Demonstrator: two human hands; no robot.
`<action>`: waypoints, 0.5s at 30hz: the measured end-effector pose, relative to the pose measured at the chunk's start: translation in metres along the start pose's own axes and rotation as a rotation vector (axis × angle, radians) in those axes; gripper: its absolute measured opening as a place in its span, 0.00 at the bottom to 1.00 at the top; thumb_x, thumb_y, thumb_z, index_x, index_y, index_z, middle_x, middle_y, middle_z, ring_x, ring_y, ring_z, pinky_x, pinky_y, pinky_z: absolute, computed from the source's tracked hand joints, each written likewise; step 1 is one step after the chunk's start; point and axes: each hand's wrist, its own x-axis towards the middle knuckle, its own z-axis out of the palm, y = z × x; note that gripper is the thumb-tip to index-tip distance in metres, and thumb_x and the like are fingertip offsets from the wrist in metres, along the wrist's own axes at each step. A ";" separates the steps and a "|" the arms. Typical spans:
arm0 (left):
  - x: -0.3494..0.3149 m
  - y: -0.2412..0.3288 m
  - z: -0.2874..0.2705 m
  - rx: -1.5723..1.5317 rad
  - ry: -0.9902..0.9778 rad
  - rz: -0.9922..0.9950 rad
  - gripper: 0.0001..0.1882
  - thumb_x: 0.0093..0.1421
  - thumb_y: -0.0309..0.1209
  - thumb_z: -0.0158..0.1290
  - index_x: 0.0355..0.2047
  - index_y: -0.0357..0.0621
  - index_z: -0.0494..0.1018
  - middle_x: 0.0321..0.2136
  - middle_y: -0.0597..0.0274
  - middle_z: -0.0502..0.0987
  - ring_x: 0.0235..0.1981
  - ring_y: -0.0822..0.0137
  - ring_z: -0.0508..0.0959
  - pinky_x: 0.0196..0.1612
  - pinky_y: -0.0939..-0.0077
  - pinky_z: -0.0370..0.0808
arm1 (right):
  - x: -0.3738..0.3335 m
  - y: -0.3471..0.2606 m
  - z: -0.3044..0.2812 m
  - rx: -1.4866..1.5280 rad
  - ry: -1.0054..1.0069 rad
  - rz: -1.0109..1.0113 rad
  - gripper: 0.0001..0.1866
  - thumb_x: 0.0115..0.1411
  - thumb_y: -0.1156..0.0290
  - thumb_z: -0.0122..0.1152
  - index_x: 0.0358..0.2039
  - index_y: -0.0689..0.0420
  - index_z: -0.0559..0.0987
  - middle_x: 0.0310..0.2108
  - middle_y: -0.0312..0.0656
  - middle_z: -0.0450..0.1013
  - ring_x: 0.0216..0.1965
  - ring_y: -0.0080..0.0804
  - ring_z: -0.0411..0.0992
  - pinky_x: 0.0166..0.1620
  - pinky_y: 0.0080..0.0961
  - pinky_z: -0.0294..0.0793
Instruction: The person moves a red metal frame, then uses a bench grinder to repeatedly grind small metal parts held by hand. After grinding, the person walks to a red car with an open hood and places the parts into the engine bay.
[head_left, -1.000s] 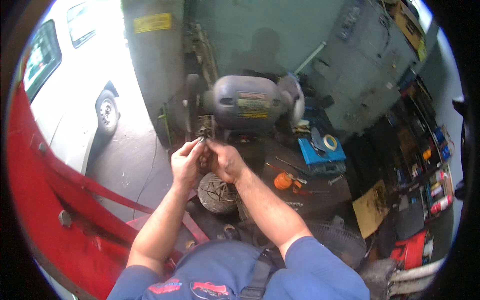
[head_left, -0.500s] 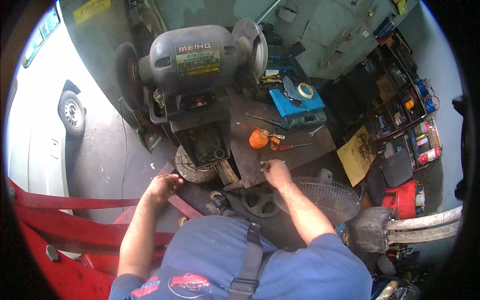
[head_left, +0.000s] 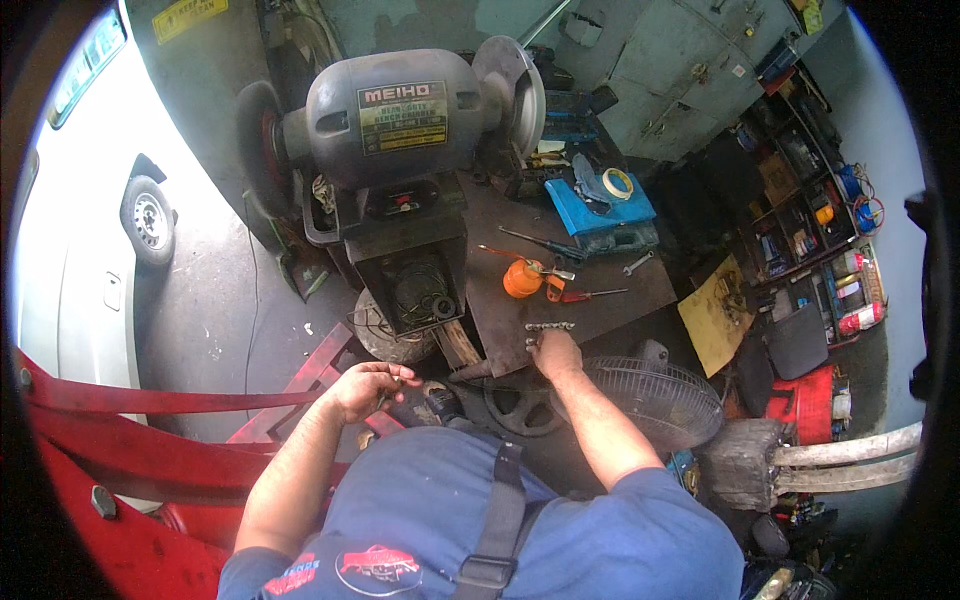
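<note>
My right hand (head_left: pixel 556 354) is at the near edge of the dark metal bench (head_left: pixel 600 318), its fingers closed against a small metal piece too small to name. Just beyond the fingertips lies a short row of small silvery metal parts (head_left: pixel 552 326). Away from the bench, in front of my body, my left hand (head_left: pixel 368 392) is half curled, thumb and fingertips together; what they hold, if anything, cannot be made out. Farther back on the bench are an orange oil can (head_left: pixel 521 279) with a thin spout and a screwdriver (head_left: pixel 594 295).
A grey bench grinder (head_left: pixel 395 110) stands at the back left. Behind the tools rests a blue case (head_left: pixel 600 213) with a tape roll (head_left: pixel 617 183), and a wrench (head_left: pixel 638 262) nearby. A fan (head_left: pixel 655 400) is right of my arm; red metal beams (head_left: pixel 150 440) are at left.
My left hand has moved right and slightly nearer, its fingers drawing together. The right hand has shifted slightly nearer, and the row of metal parts beyond it now shows more fully.
</note>
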 end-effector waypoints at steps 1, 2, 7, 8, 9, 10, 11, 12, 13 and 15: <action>-0.001 0.001 0.001 -0.010 0.028 0.001 0.11 0.59 0.20 0.46 0.42 0.38 0.73 0.40 0.60 0.78 0.29 0.73 0.75 0.32 0.81 0.72 | -0.002 -0.001 -0.008 0.009 0.008 -0.013 0.10 0.54 0.65 0.61 0.33 0.58 0.80 0.34 0.51 0.77 0.41 0.49 0.75 0.43 0.42 0.75; -0.002 0.002 0.003 -0.017 0.051 0.009 0.11 0.58 0.20 0.46 0.41 0.38 0.74 0.39 0.60 0.78 0.29 0.73 0.75 0.32 0.81 0.72 | -0.005 -0.003 -0.018 0.016 0.012 -0.013 0.10 0.54 0.66 0.61 0.33 0.58 0.80 0.33 0.51 0.77 0.40 0.49 0.75 0.43 0.42 0.75; -0.019 0.019 0.013 -0.016 0.109 0.058 0.11 0.56 0.20 0.51 0.40 0.37 0.76 0.33 0.63 0.78 0.29 0.72 0.76 0.32 0.82 0.73 | -0.027 -0.050 -0.085 0.374 0.129 -0.251 0.11 0.52 0.66 0.65 0.31 0.60 0.80 0.29 0.47 0.77 0.33 0.43 0.76 0.38 0.37 0.75; -0.026 0.025 0.016 -0.002 0.054 0.074 0.12 0.56 0.20 0.52 0.41 0.37 0.76 0.34 0.63 0.78 0.30 0.73 0.76 0.32 0.81 0.73 | -0.036 -0.068 -0.096 0.525 0.086 -0.338 0.11 0.52 0.66 0.66 0.31 0.60 0.80 0.27 0.44 0.76 0.31 0.38 0.76 0.37 0.32 0.75; -0.033 0.032 0.018 0.034 0.037 0.066 0.12 0.56 0.21 0.52 0.42 0.37 0.76 0.35 0.63 0.78 0.30 0.74 0.76 0.32 0.81 0.72 | -0.044 -0.087 -0.105 0.692 0.009 -0.395 0.11 0.52 0.67 0.66 0.32 0.60 0.80 0.25 0.41 0.76 0.28 0.32 0.75 0.35 0.28 0.75; -0.040 0.039 0.022 -0.006 0.027 0.128 0.13 0.57 0.22 0.53 0.43 0.38 0.75 0.35 0.63 0.78 0.30 0.74 0.76 0.32 0.81 0.72 | -0.055 -0.104 -0.114 0.750 0.020 -0.583 0.11 0.52 0.68 0.66 0.35 0.58 0.80 0.25 0.38 0.74 0.28 0.24 0.73 0.35 0.23 0.74; -0.046 0.046 0.026 -0.024 0.055 0.162 0.13 0.58 0.23 0.54 0.44 0.38 0.75 0.35 0.63 0.78 0.30 0.74 0.76 0.32 0.82 0.72 | -0.059 -0.126 -0.118 0.796 0.015 -0.705 0.12 0.53 0.68 0.66 0.38 0.58 0.80 0.27 0.39 0.74 0.29 0.26 0.73 0.35 0.24 0.74; -0.052 0.053 0.030 -0.055 0.054 0.213 0.14 0.58 0.25 0.55 0.45 0.38 0.75 0.35 0.64 0.78 0.30 0.75 0.76 0.32 0.83 0.71 | -0.066 -0.141 -0.125 0.729 0.041 -0.837 0.14 0.53 0.68 0.65 0.41 0.58 0.79 0.29 0.39 0.74 0.30 0.26 0.73 0.35 0.24 0.74; -0.055 0.061 0.033 -0.075 0.047 0.306 0.13 0.59 0.29 0.57 0.44 0.41 0.74 0.34 0.66 0.78 0.29 0.78 0.74 0.28 0.87 0.69 | -0.068 -0.159 -0.127 0.733 -0.003 -0.801 0.16 0.54 0.67 0.65 0.42 0.59 0.78 0.29 0.40 0.74 0.30 0.27 0.73 0.35 0.25 0.74; -0.053 0.079 0.038 -0.176 0.183 0.457 0.12 0.58 0.29 0.58 0.43 0.43 0.73 0.32 0.69 0.77 0.28 0.81 0.73 0.26 0.90 0.66 | -0.070 -0.192 -0.124 0.862 -0.135 -0.768 0.18 0.56 0.66 0.64 0.45 0.60 0.76 0.29 0.40 0.75 0.30 0.27 0.74 0.36 0.25 0.74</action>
